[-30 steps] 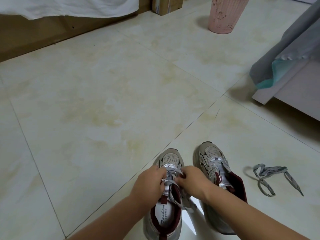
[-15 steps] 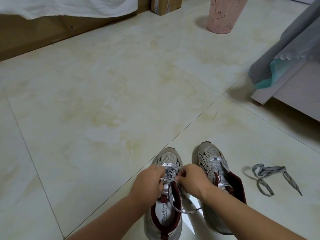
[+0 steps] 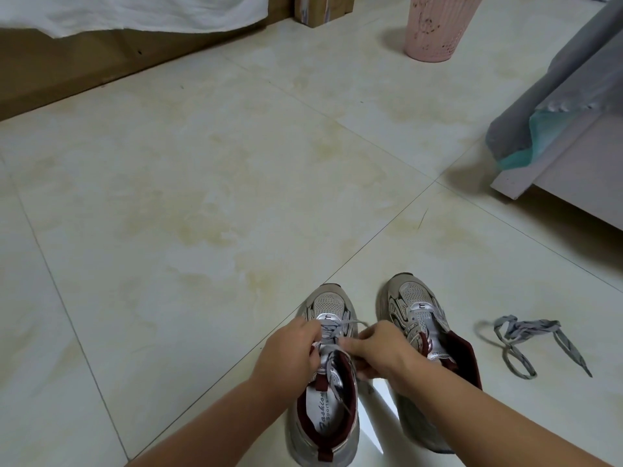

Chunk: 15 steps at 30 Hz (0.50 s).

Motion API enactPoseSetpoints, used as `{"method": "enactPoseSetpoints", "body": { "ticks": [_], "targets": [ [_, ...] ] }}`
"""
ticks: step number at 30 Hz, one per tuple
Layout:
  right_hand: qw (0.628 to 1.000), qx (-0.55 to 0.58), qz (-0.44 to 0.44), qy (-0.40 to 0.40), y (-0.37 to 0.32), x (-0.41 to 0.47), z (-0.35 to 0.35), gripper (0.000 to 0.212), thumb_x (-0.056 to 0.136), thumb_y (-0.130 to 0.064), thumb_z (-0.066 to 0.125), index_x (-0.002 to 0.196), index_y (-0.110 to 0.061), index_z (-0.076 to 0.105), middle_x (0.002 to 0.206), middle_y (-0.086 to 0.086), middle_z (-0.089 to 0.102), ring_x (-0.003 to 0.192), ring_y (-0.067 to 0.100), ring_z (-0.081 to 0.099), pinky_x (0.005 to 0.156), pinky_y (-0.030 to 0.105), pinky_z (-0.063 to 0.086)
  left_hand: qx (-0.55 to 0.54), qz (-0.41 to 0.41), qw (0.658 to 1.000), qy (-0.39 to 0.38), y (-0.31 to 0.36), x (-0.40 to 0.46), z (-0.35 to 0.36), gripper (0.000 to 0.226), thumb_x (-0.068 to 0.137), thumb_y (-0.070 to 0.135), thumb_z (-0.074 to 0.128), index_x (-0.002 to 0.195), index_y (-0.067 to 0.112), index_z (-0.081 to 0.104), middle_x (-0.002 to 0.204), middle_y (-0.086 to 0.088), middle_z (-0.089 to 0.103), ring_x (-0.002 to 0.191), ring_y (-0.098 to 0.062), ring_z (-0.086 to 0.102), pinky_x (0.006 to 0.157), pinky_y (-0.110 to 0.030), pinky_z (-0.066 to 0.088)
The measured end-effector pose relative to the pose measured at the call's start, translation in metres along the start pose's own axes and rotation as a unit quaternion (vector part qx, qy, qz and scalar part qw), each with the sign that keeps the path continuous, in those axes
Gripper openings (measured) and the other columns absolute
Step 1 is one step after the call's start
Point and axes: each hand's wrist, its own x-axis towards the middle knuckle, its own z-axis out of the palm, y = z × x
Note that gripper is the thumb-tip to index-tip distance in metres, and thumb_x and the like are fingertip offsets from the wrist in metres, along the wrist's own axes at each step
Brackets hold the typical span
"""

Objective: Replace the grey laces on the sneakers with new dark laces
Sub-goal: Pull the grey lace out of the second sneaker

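Over the tongue of the left-hand beige mesh sneaker with the maroon collar (image 3: pixel 323 392), the left hand (image 3: pixel 290 355) curls its fingers round the grey flat lace (image 3: pixel 332 332) where it crosses the upper eyelets, knuckles up. At three o'clock from it, almost touching, the right hand (image 3: pixel 381 352) pinches the same lace between thumb and forefinger, with a small loop of lace standing out at twelve o'clock from the pinch. A loose length of the lace trails down into the shoe's opening at six o'clock.

This looks like the unlacing of the second shoe. To do it well, I judge each crossing should be slackened before pulling: lift the bar of lace at the middle, draw one side through its eyelet, then the other, working from the collar toward the toe. Pulling the whole length from one end would likely bunch the tongue and jam the flat lace in the eyelets. One hand could steady the shoe so it does not slide on the smooth cream floor tile (image 3: pixel 202 203).

Just beside it at three o'clock stands the matching right-hand sneaker (image 3: pixel 418 318), with no lace visible in its eyelets. Farther out at three o'clock, well apart, a removed grey lace (image 3: pixel 526 342) lies tangled on the tile. No dark laces are in view.

At one o'clock, far off, stands a pink ribbed waste basket (image 3: pixel 435 25).
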Motion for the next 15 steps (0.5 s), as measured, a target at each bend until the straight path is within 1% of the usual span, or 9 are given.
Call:
{"method": "enactPoseSetpoints", "body": {
  "ticks": [2, 4, 6, 7, 8, 9, 11, 13, 15],
  "targets": [
    [1.0, 0.004, -0.003, -0.012, 0.002, -0.002, 0.002, 0.021, 0.085, -0.013, 0.067, 0.074, -0.003, 0.052, 0.054, 0.006, 0.053, 0.038, 0.013, 0.045, 0.042, 0.024, 0.04, -0.003, 0.0, 1.0, 0.001, -0.001, -0.001, -0.001, 0.007, 0.087, 0.017, 0.048, 0.094, 0.017, 0.05, 0.087, 0.009, 0.04, 0.079, -0.011, 0.038, 0.064, -0.021, 0.024],
    [1.0, -0.011, -0.016, -0.011, 0.003, 0.001, 0.001, 0.022, 0.088, -0.008, 0.063, 0.072, -0.007, 0.047, 0.057, 0.006, 0.051, 0.044, 0.014, 0.048, 0.044, 0.024, 0.043, -0.002, 0.005, 1.0, -0.001, -0.002, -0.002, -0.002, 0.008, 0.088, 0.017, 0.047, 0.095, 0.017, 0.051, 0.087, 0.009, 0.04, 0.079, -0.011, 0.038, 0.064, -0.021, 0.025],
    [0.998, -0.052, -0.04, 0.008, 0.004, 0.006, 0.0, 0.021, 0.089, -0.007, 0.059, 0.072, -0.007, 0.046, 0.067, 0.011, 0.054, 0.058, 0.023, 0.056, 0.057, 0.031, 0.052, -0.001, 0.012, 1.0, -0.005, -0.003, -0.002, -0.003, 0.009, 0.089, 0.017, 0.046, 0.096, 0.017, 0.051, 0.087, 0.009, 0.039, 0.078, -0.011, 0.038, 0.064, -0.021, 0.025],
    [0.995, -0.074, -0.056, 0.031, 0.003, 0.007, -0.002, 0.02, 0.089, -0.007, 0.056, 0.072, -0.007, 0.047, 0.072, 0.013, 0.057, 0.066, 0.028, 0.061, 0.067, 0.038, 0.056, -0.002, 0.014, 1.0, -0.005, -0.004, -0.002, -0.003, 0.01, 0.089, 0.017, 0.046, 0.097, 0.016, 0.052, 0.087, 0.009, 0.039, 0.078, -0.011, 0.038, 0.064, -0.021, 0.024],
    [0.992, -0.086, -0.066, 0.056, 0.002, 0.008, -0.004, 0.019, 0.089, -0.007, 0.054, 0.071, -0.007, 0.047, 0.077, 0.016, 0.06, 0.073, 0.032, 0.064, 0.073, 0.045, 0.057, -0.003, 0.016, 1.0, -0.005, -0.005, -0.002, -0.003, 0.01, 0.089, 0.017, 0.046, 0.097, 0.016, 0.052, 0.087, 0.009, 0.039, 0.078, -0.011, 0.038, 0.064, -0.021, 0.024],
    [0.99, -0.081, -0.076, 0.083, 0.001, 0.008, -0.007, 0.019, 0.089, -0.006, 0.051, 0.072, -0.007, 0.046, 0.079, 0.019, 0.061, 0.075, 0.035, 0.064, 0.074, 0.049, 0.056, -0.004, 0.016, 1.0, -0.005, -0.006, -0.002, -0.004, 0.011, 0.089, 0.017, 0.046, 0.097, 0.015, 0.052, 0.087, 0.008, 0.039, 0.078, -0.011, 0.038, 0.064, -0.021, 0.024],
    [0.987, -0.027, -0.092, 0.131, -0.002, 0.009, -0.011, 0.021, 0.091, -0.002, 0.044, 0.072, -0.009, 0.04, 0.08, 0.021, 0.059, 0.065, 0.031, 0.06, 0.065, 0.046, 0.056, -0.004, 0.013, 1.0, -0.003, -0.008, -0.003, -0.004, 0.011, 0.088, 0.016, 0.046, 0.097, 0.015, 0.053, 0.087, 0.008, 0.04, 0.079, -0.011, 0.038, 0.064, -0.021, 0.024],
    [0.981, 0.042, -0.106, 0.159, -0.004, 0.007, -0.011, 0.022, 0.091, 0.004, 0.04, 0.074, -0.011, 0.036, 0.074, 0.018, 0.055, 0.054, 0.025, 0.052, 0.052, 0.037, 0.051, -0.007, 0.008, 1.0, 0.002, -0.009, -0.003, -0.005, 0.011, 0.088, 0.015, 0.046, 0.097, 0.014, 0.053, 0.087, 0.008, 0.041, 0.079, -0.011, 0.039, 0.065, -0.021, 0.025],
    [0.981, 0.121, -0.092, 0.125, -0.005, 0.002, -0.007, 0.021, 0.089, 0.006, 0.046, 0.083, -0.012, 0.037, 0.066, 0.013, 0.052, 0.048, 0.021, 0.047, 0.044, 0.031, 0.045, -0.017, 0.001, 1.0, 0.01, -0.008, -0.004, -0.005, 0.013, 0.086, 0.015, 0.048, 0.097, 0.015, 0.053, 0.088, 0.008, 0.043, 0.08, -0.012, 0.042, 0.066, -0.021, 0.028]
  ]
}}
